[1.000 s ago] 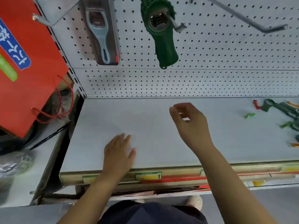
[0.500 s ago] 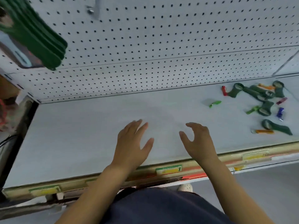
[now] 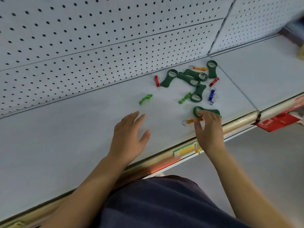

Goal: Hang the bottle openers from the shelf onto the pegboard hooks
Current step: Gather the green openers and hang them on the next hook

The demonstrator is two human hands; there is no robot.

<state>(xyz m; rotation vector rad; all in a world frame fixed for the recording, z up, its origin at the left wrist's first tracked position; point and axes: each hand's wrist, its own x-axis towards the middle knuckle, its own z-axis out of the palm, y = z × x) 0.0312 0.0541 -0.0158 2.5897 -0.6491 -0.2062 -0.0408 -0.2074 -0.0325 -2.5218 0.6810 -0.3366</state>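
While the left hand [image 3: 130,137] hovers spread and empty over the shelf [image 3: 65,137], the right hand [image 3: 208,129] has its fingers curled loosely on a dark green bottle opener [image 3: 208,111].

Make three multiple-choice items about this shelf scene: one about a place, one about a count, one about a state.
1. Where does the blue opener lie?
A. right of the cluster
B. on a hook
C. under the left hand

2. How many dark green openers are on the shelf?
A. two
B. six
C. ten

3. What is the left hand doing?
A. gripping an opener
B. open, holding nothing
C. touching the pegboard

Key: 1 A, the blue opener lies at the cluster's right edge; 2 B, five lie apart, one under the right hand; 3 B, the left hand is spread over the shelf.
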